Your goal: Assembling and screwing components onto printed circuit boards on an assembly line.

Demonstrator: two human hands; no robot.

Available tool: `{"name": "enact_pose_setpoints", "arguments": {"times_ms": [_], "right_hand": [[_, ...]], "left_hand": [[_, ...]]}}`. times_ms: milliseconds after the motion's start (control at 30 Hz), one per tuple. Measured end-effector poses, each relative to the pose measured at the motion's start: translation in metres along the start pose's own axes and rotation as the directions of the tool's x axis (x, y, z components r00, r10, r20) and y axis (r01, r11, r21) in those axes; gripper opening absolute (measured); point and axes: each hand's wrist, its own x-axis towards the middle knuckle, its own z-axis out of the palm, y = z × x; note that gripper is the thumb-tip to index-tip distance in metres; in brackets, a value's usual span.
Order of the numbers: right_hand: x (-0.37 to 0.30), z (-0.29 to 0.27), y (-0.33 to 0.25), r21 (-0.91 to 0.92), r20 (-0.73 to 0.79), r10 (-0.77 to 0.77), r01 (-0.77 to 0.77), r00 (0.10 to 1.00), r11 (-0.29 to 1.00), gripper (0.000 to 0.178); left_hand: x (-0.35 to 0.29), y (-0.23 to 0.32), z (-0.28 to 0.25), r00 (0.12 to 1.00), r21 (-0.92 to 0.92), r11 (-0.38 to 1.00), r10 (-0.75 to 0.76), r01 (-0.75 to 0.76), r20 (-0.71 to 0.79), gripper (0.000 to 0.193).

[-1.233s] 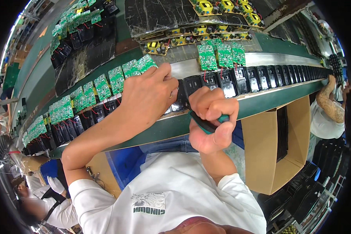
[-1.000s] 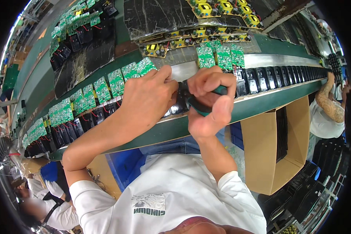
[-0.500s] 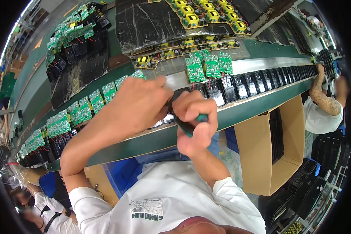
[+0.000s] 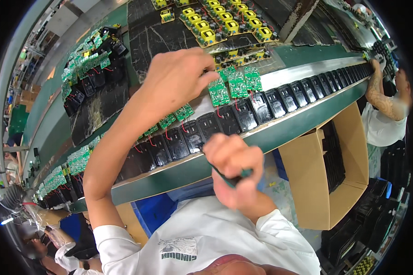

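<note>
At the upper centre of the frame, a green circuit board (image 4: 219, 95), its long axis roughly vertical, is approached most closely by the curled left hand (image 4: 178, 77) to its upper left, whether pinched cannot be told, while a green-handled tool (image 4: 247, 173) is clenched lower down by the right hand (image 4: 234, 169).

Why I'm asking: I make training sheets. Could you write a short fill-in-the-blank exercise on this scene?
The right hand grips a tool coloured black and ____.
The left hand is ____ (nearer to, farther from) the green circuit boards than the right hand.
The wires from boards to black cases are ____.
The open box at the right is made of ____.
Missing words: green; nearer to; red; cardboard.
</note>
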Motion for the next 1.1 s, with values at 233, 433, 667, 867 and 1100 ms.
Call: {"name": "enact_pose_setpoints", "arguments": {"times_ms": [233,433,667,867,1100], "right_hand": [[-0.011,0.005,-0.053,-0.103,0.024,-0.063,0.065,0.998,0.993,0.012],[-0.016,-0.004,-0.066,-0.107,-0.012,-0.072,0.070,0.997,0.992,0.006],[-0.021,-0.020,-0.066,-0.143,0.056,-0.129,0.136,0.990,0.980,0.017],[-0.025,-0.012,-0.069,-0.137,-0.019,-0.048,0.045,0.999,0.990,0.016],[-0.026,-0.019,-0.056,-0.124,0.023,-0.151,0.152,0.988,0.980,0.019]], "left_hand": [[0.067,0.018,0.019,0.967,0.146,0.989,-0.036,-0.001,0.251,0.024],[0.092,0.025,0.016,0.924,0.223,0.975,-0.061,-0.026,0.377,0.017],[0.089,0.021,0.042,0.901,0.304,0.949,-0.058,-0.083,0.430,0.014],[0.082,0.015,0.054,0.908,0.299,0.954,-0.111,-0.016,0.403,0.011],[0.074,0.015,0.048,0.984,0.287,0.958,-0.067,0.017,0.166,0.007]]}}
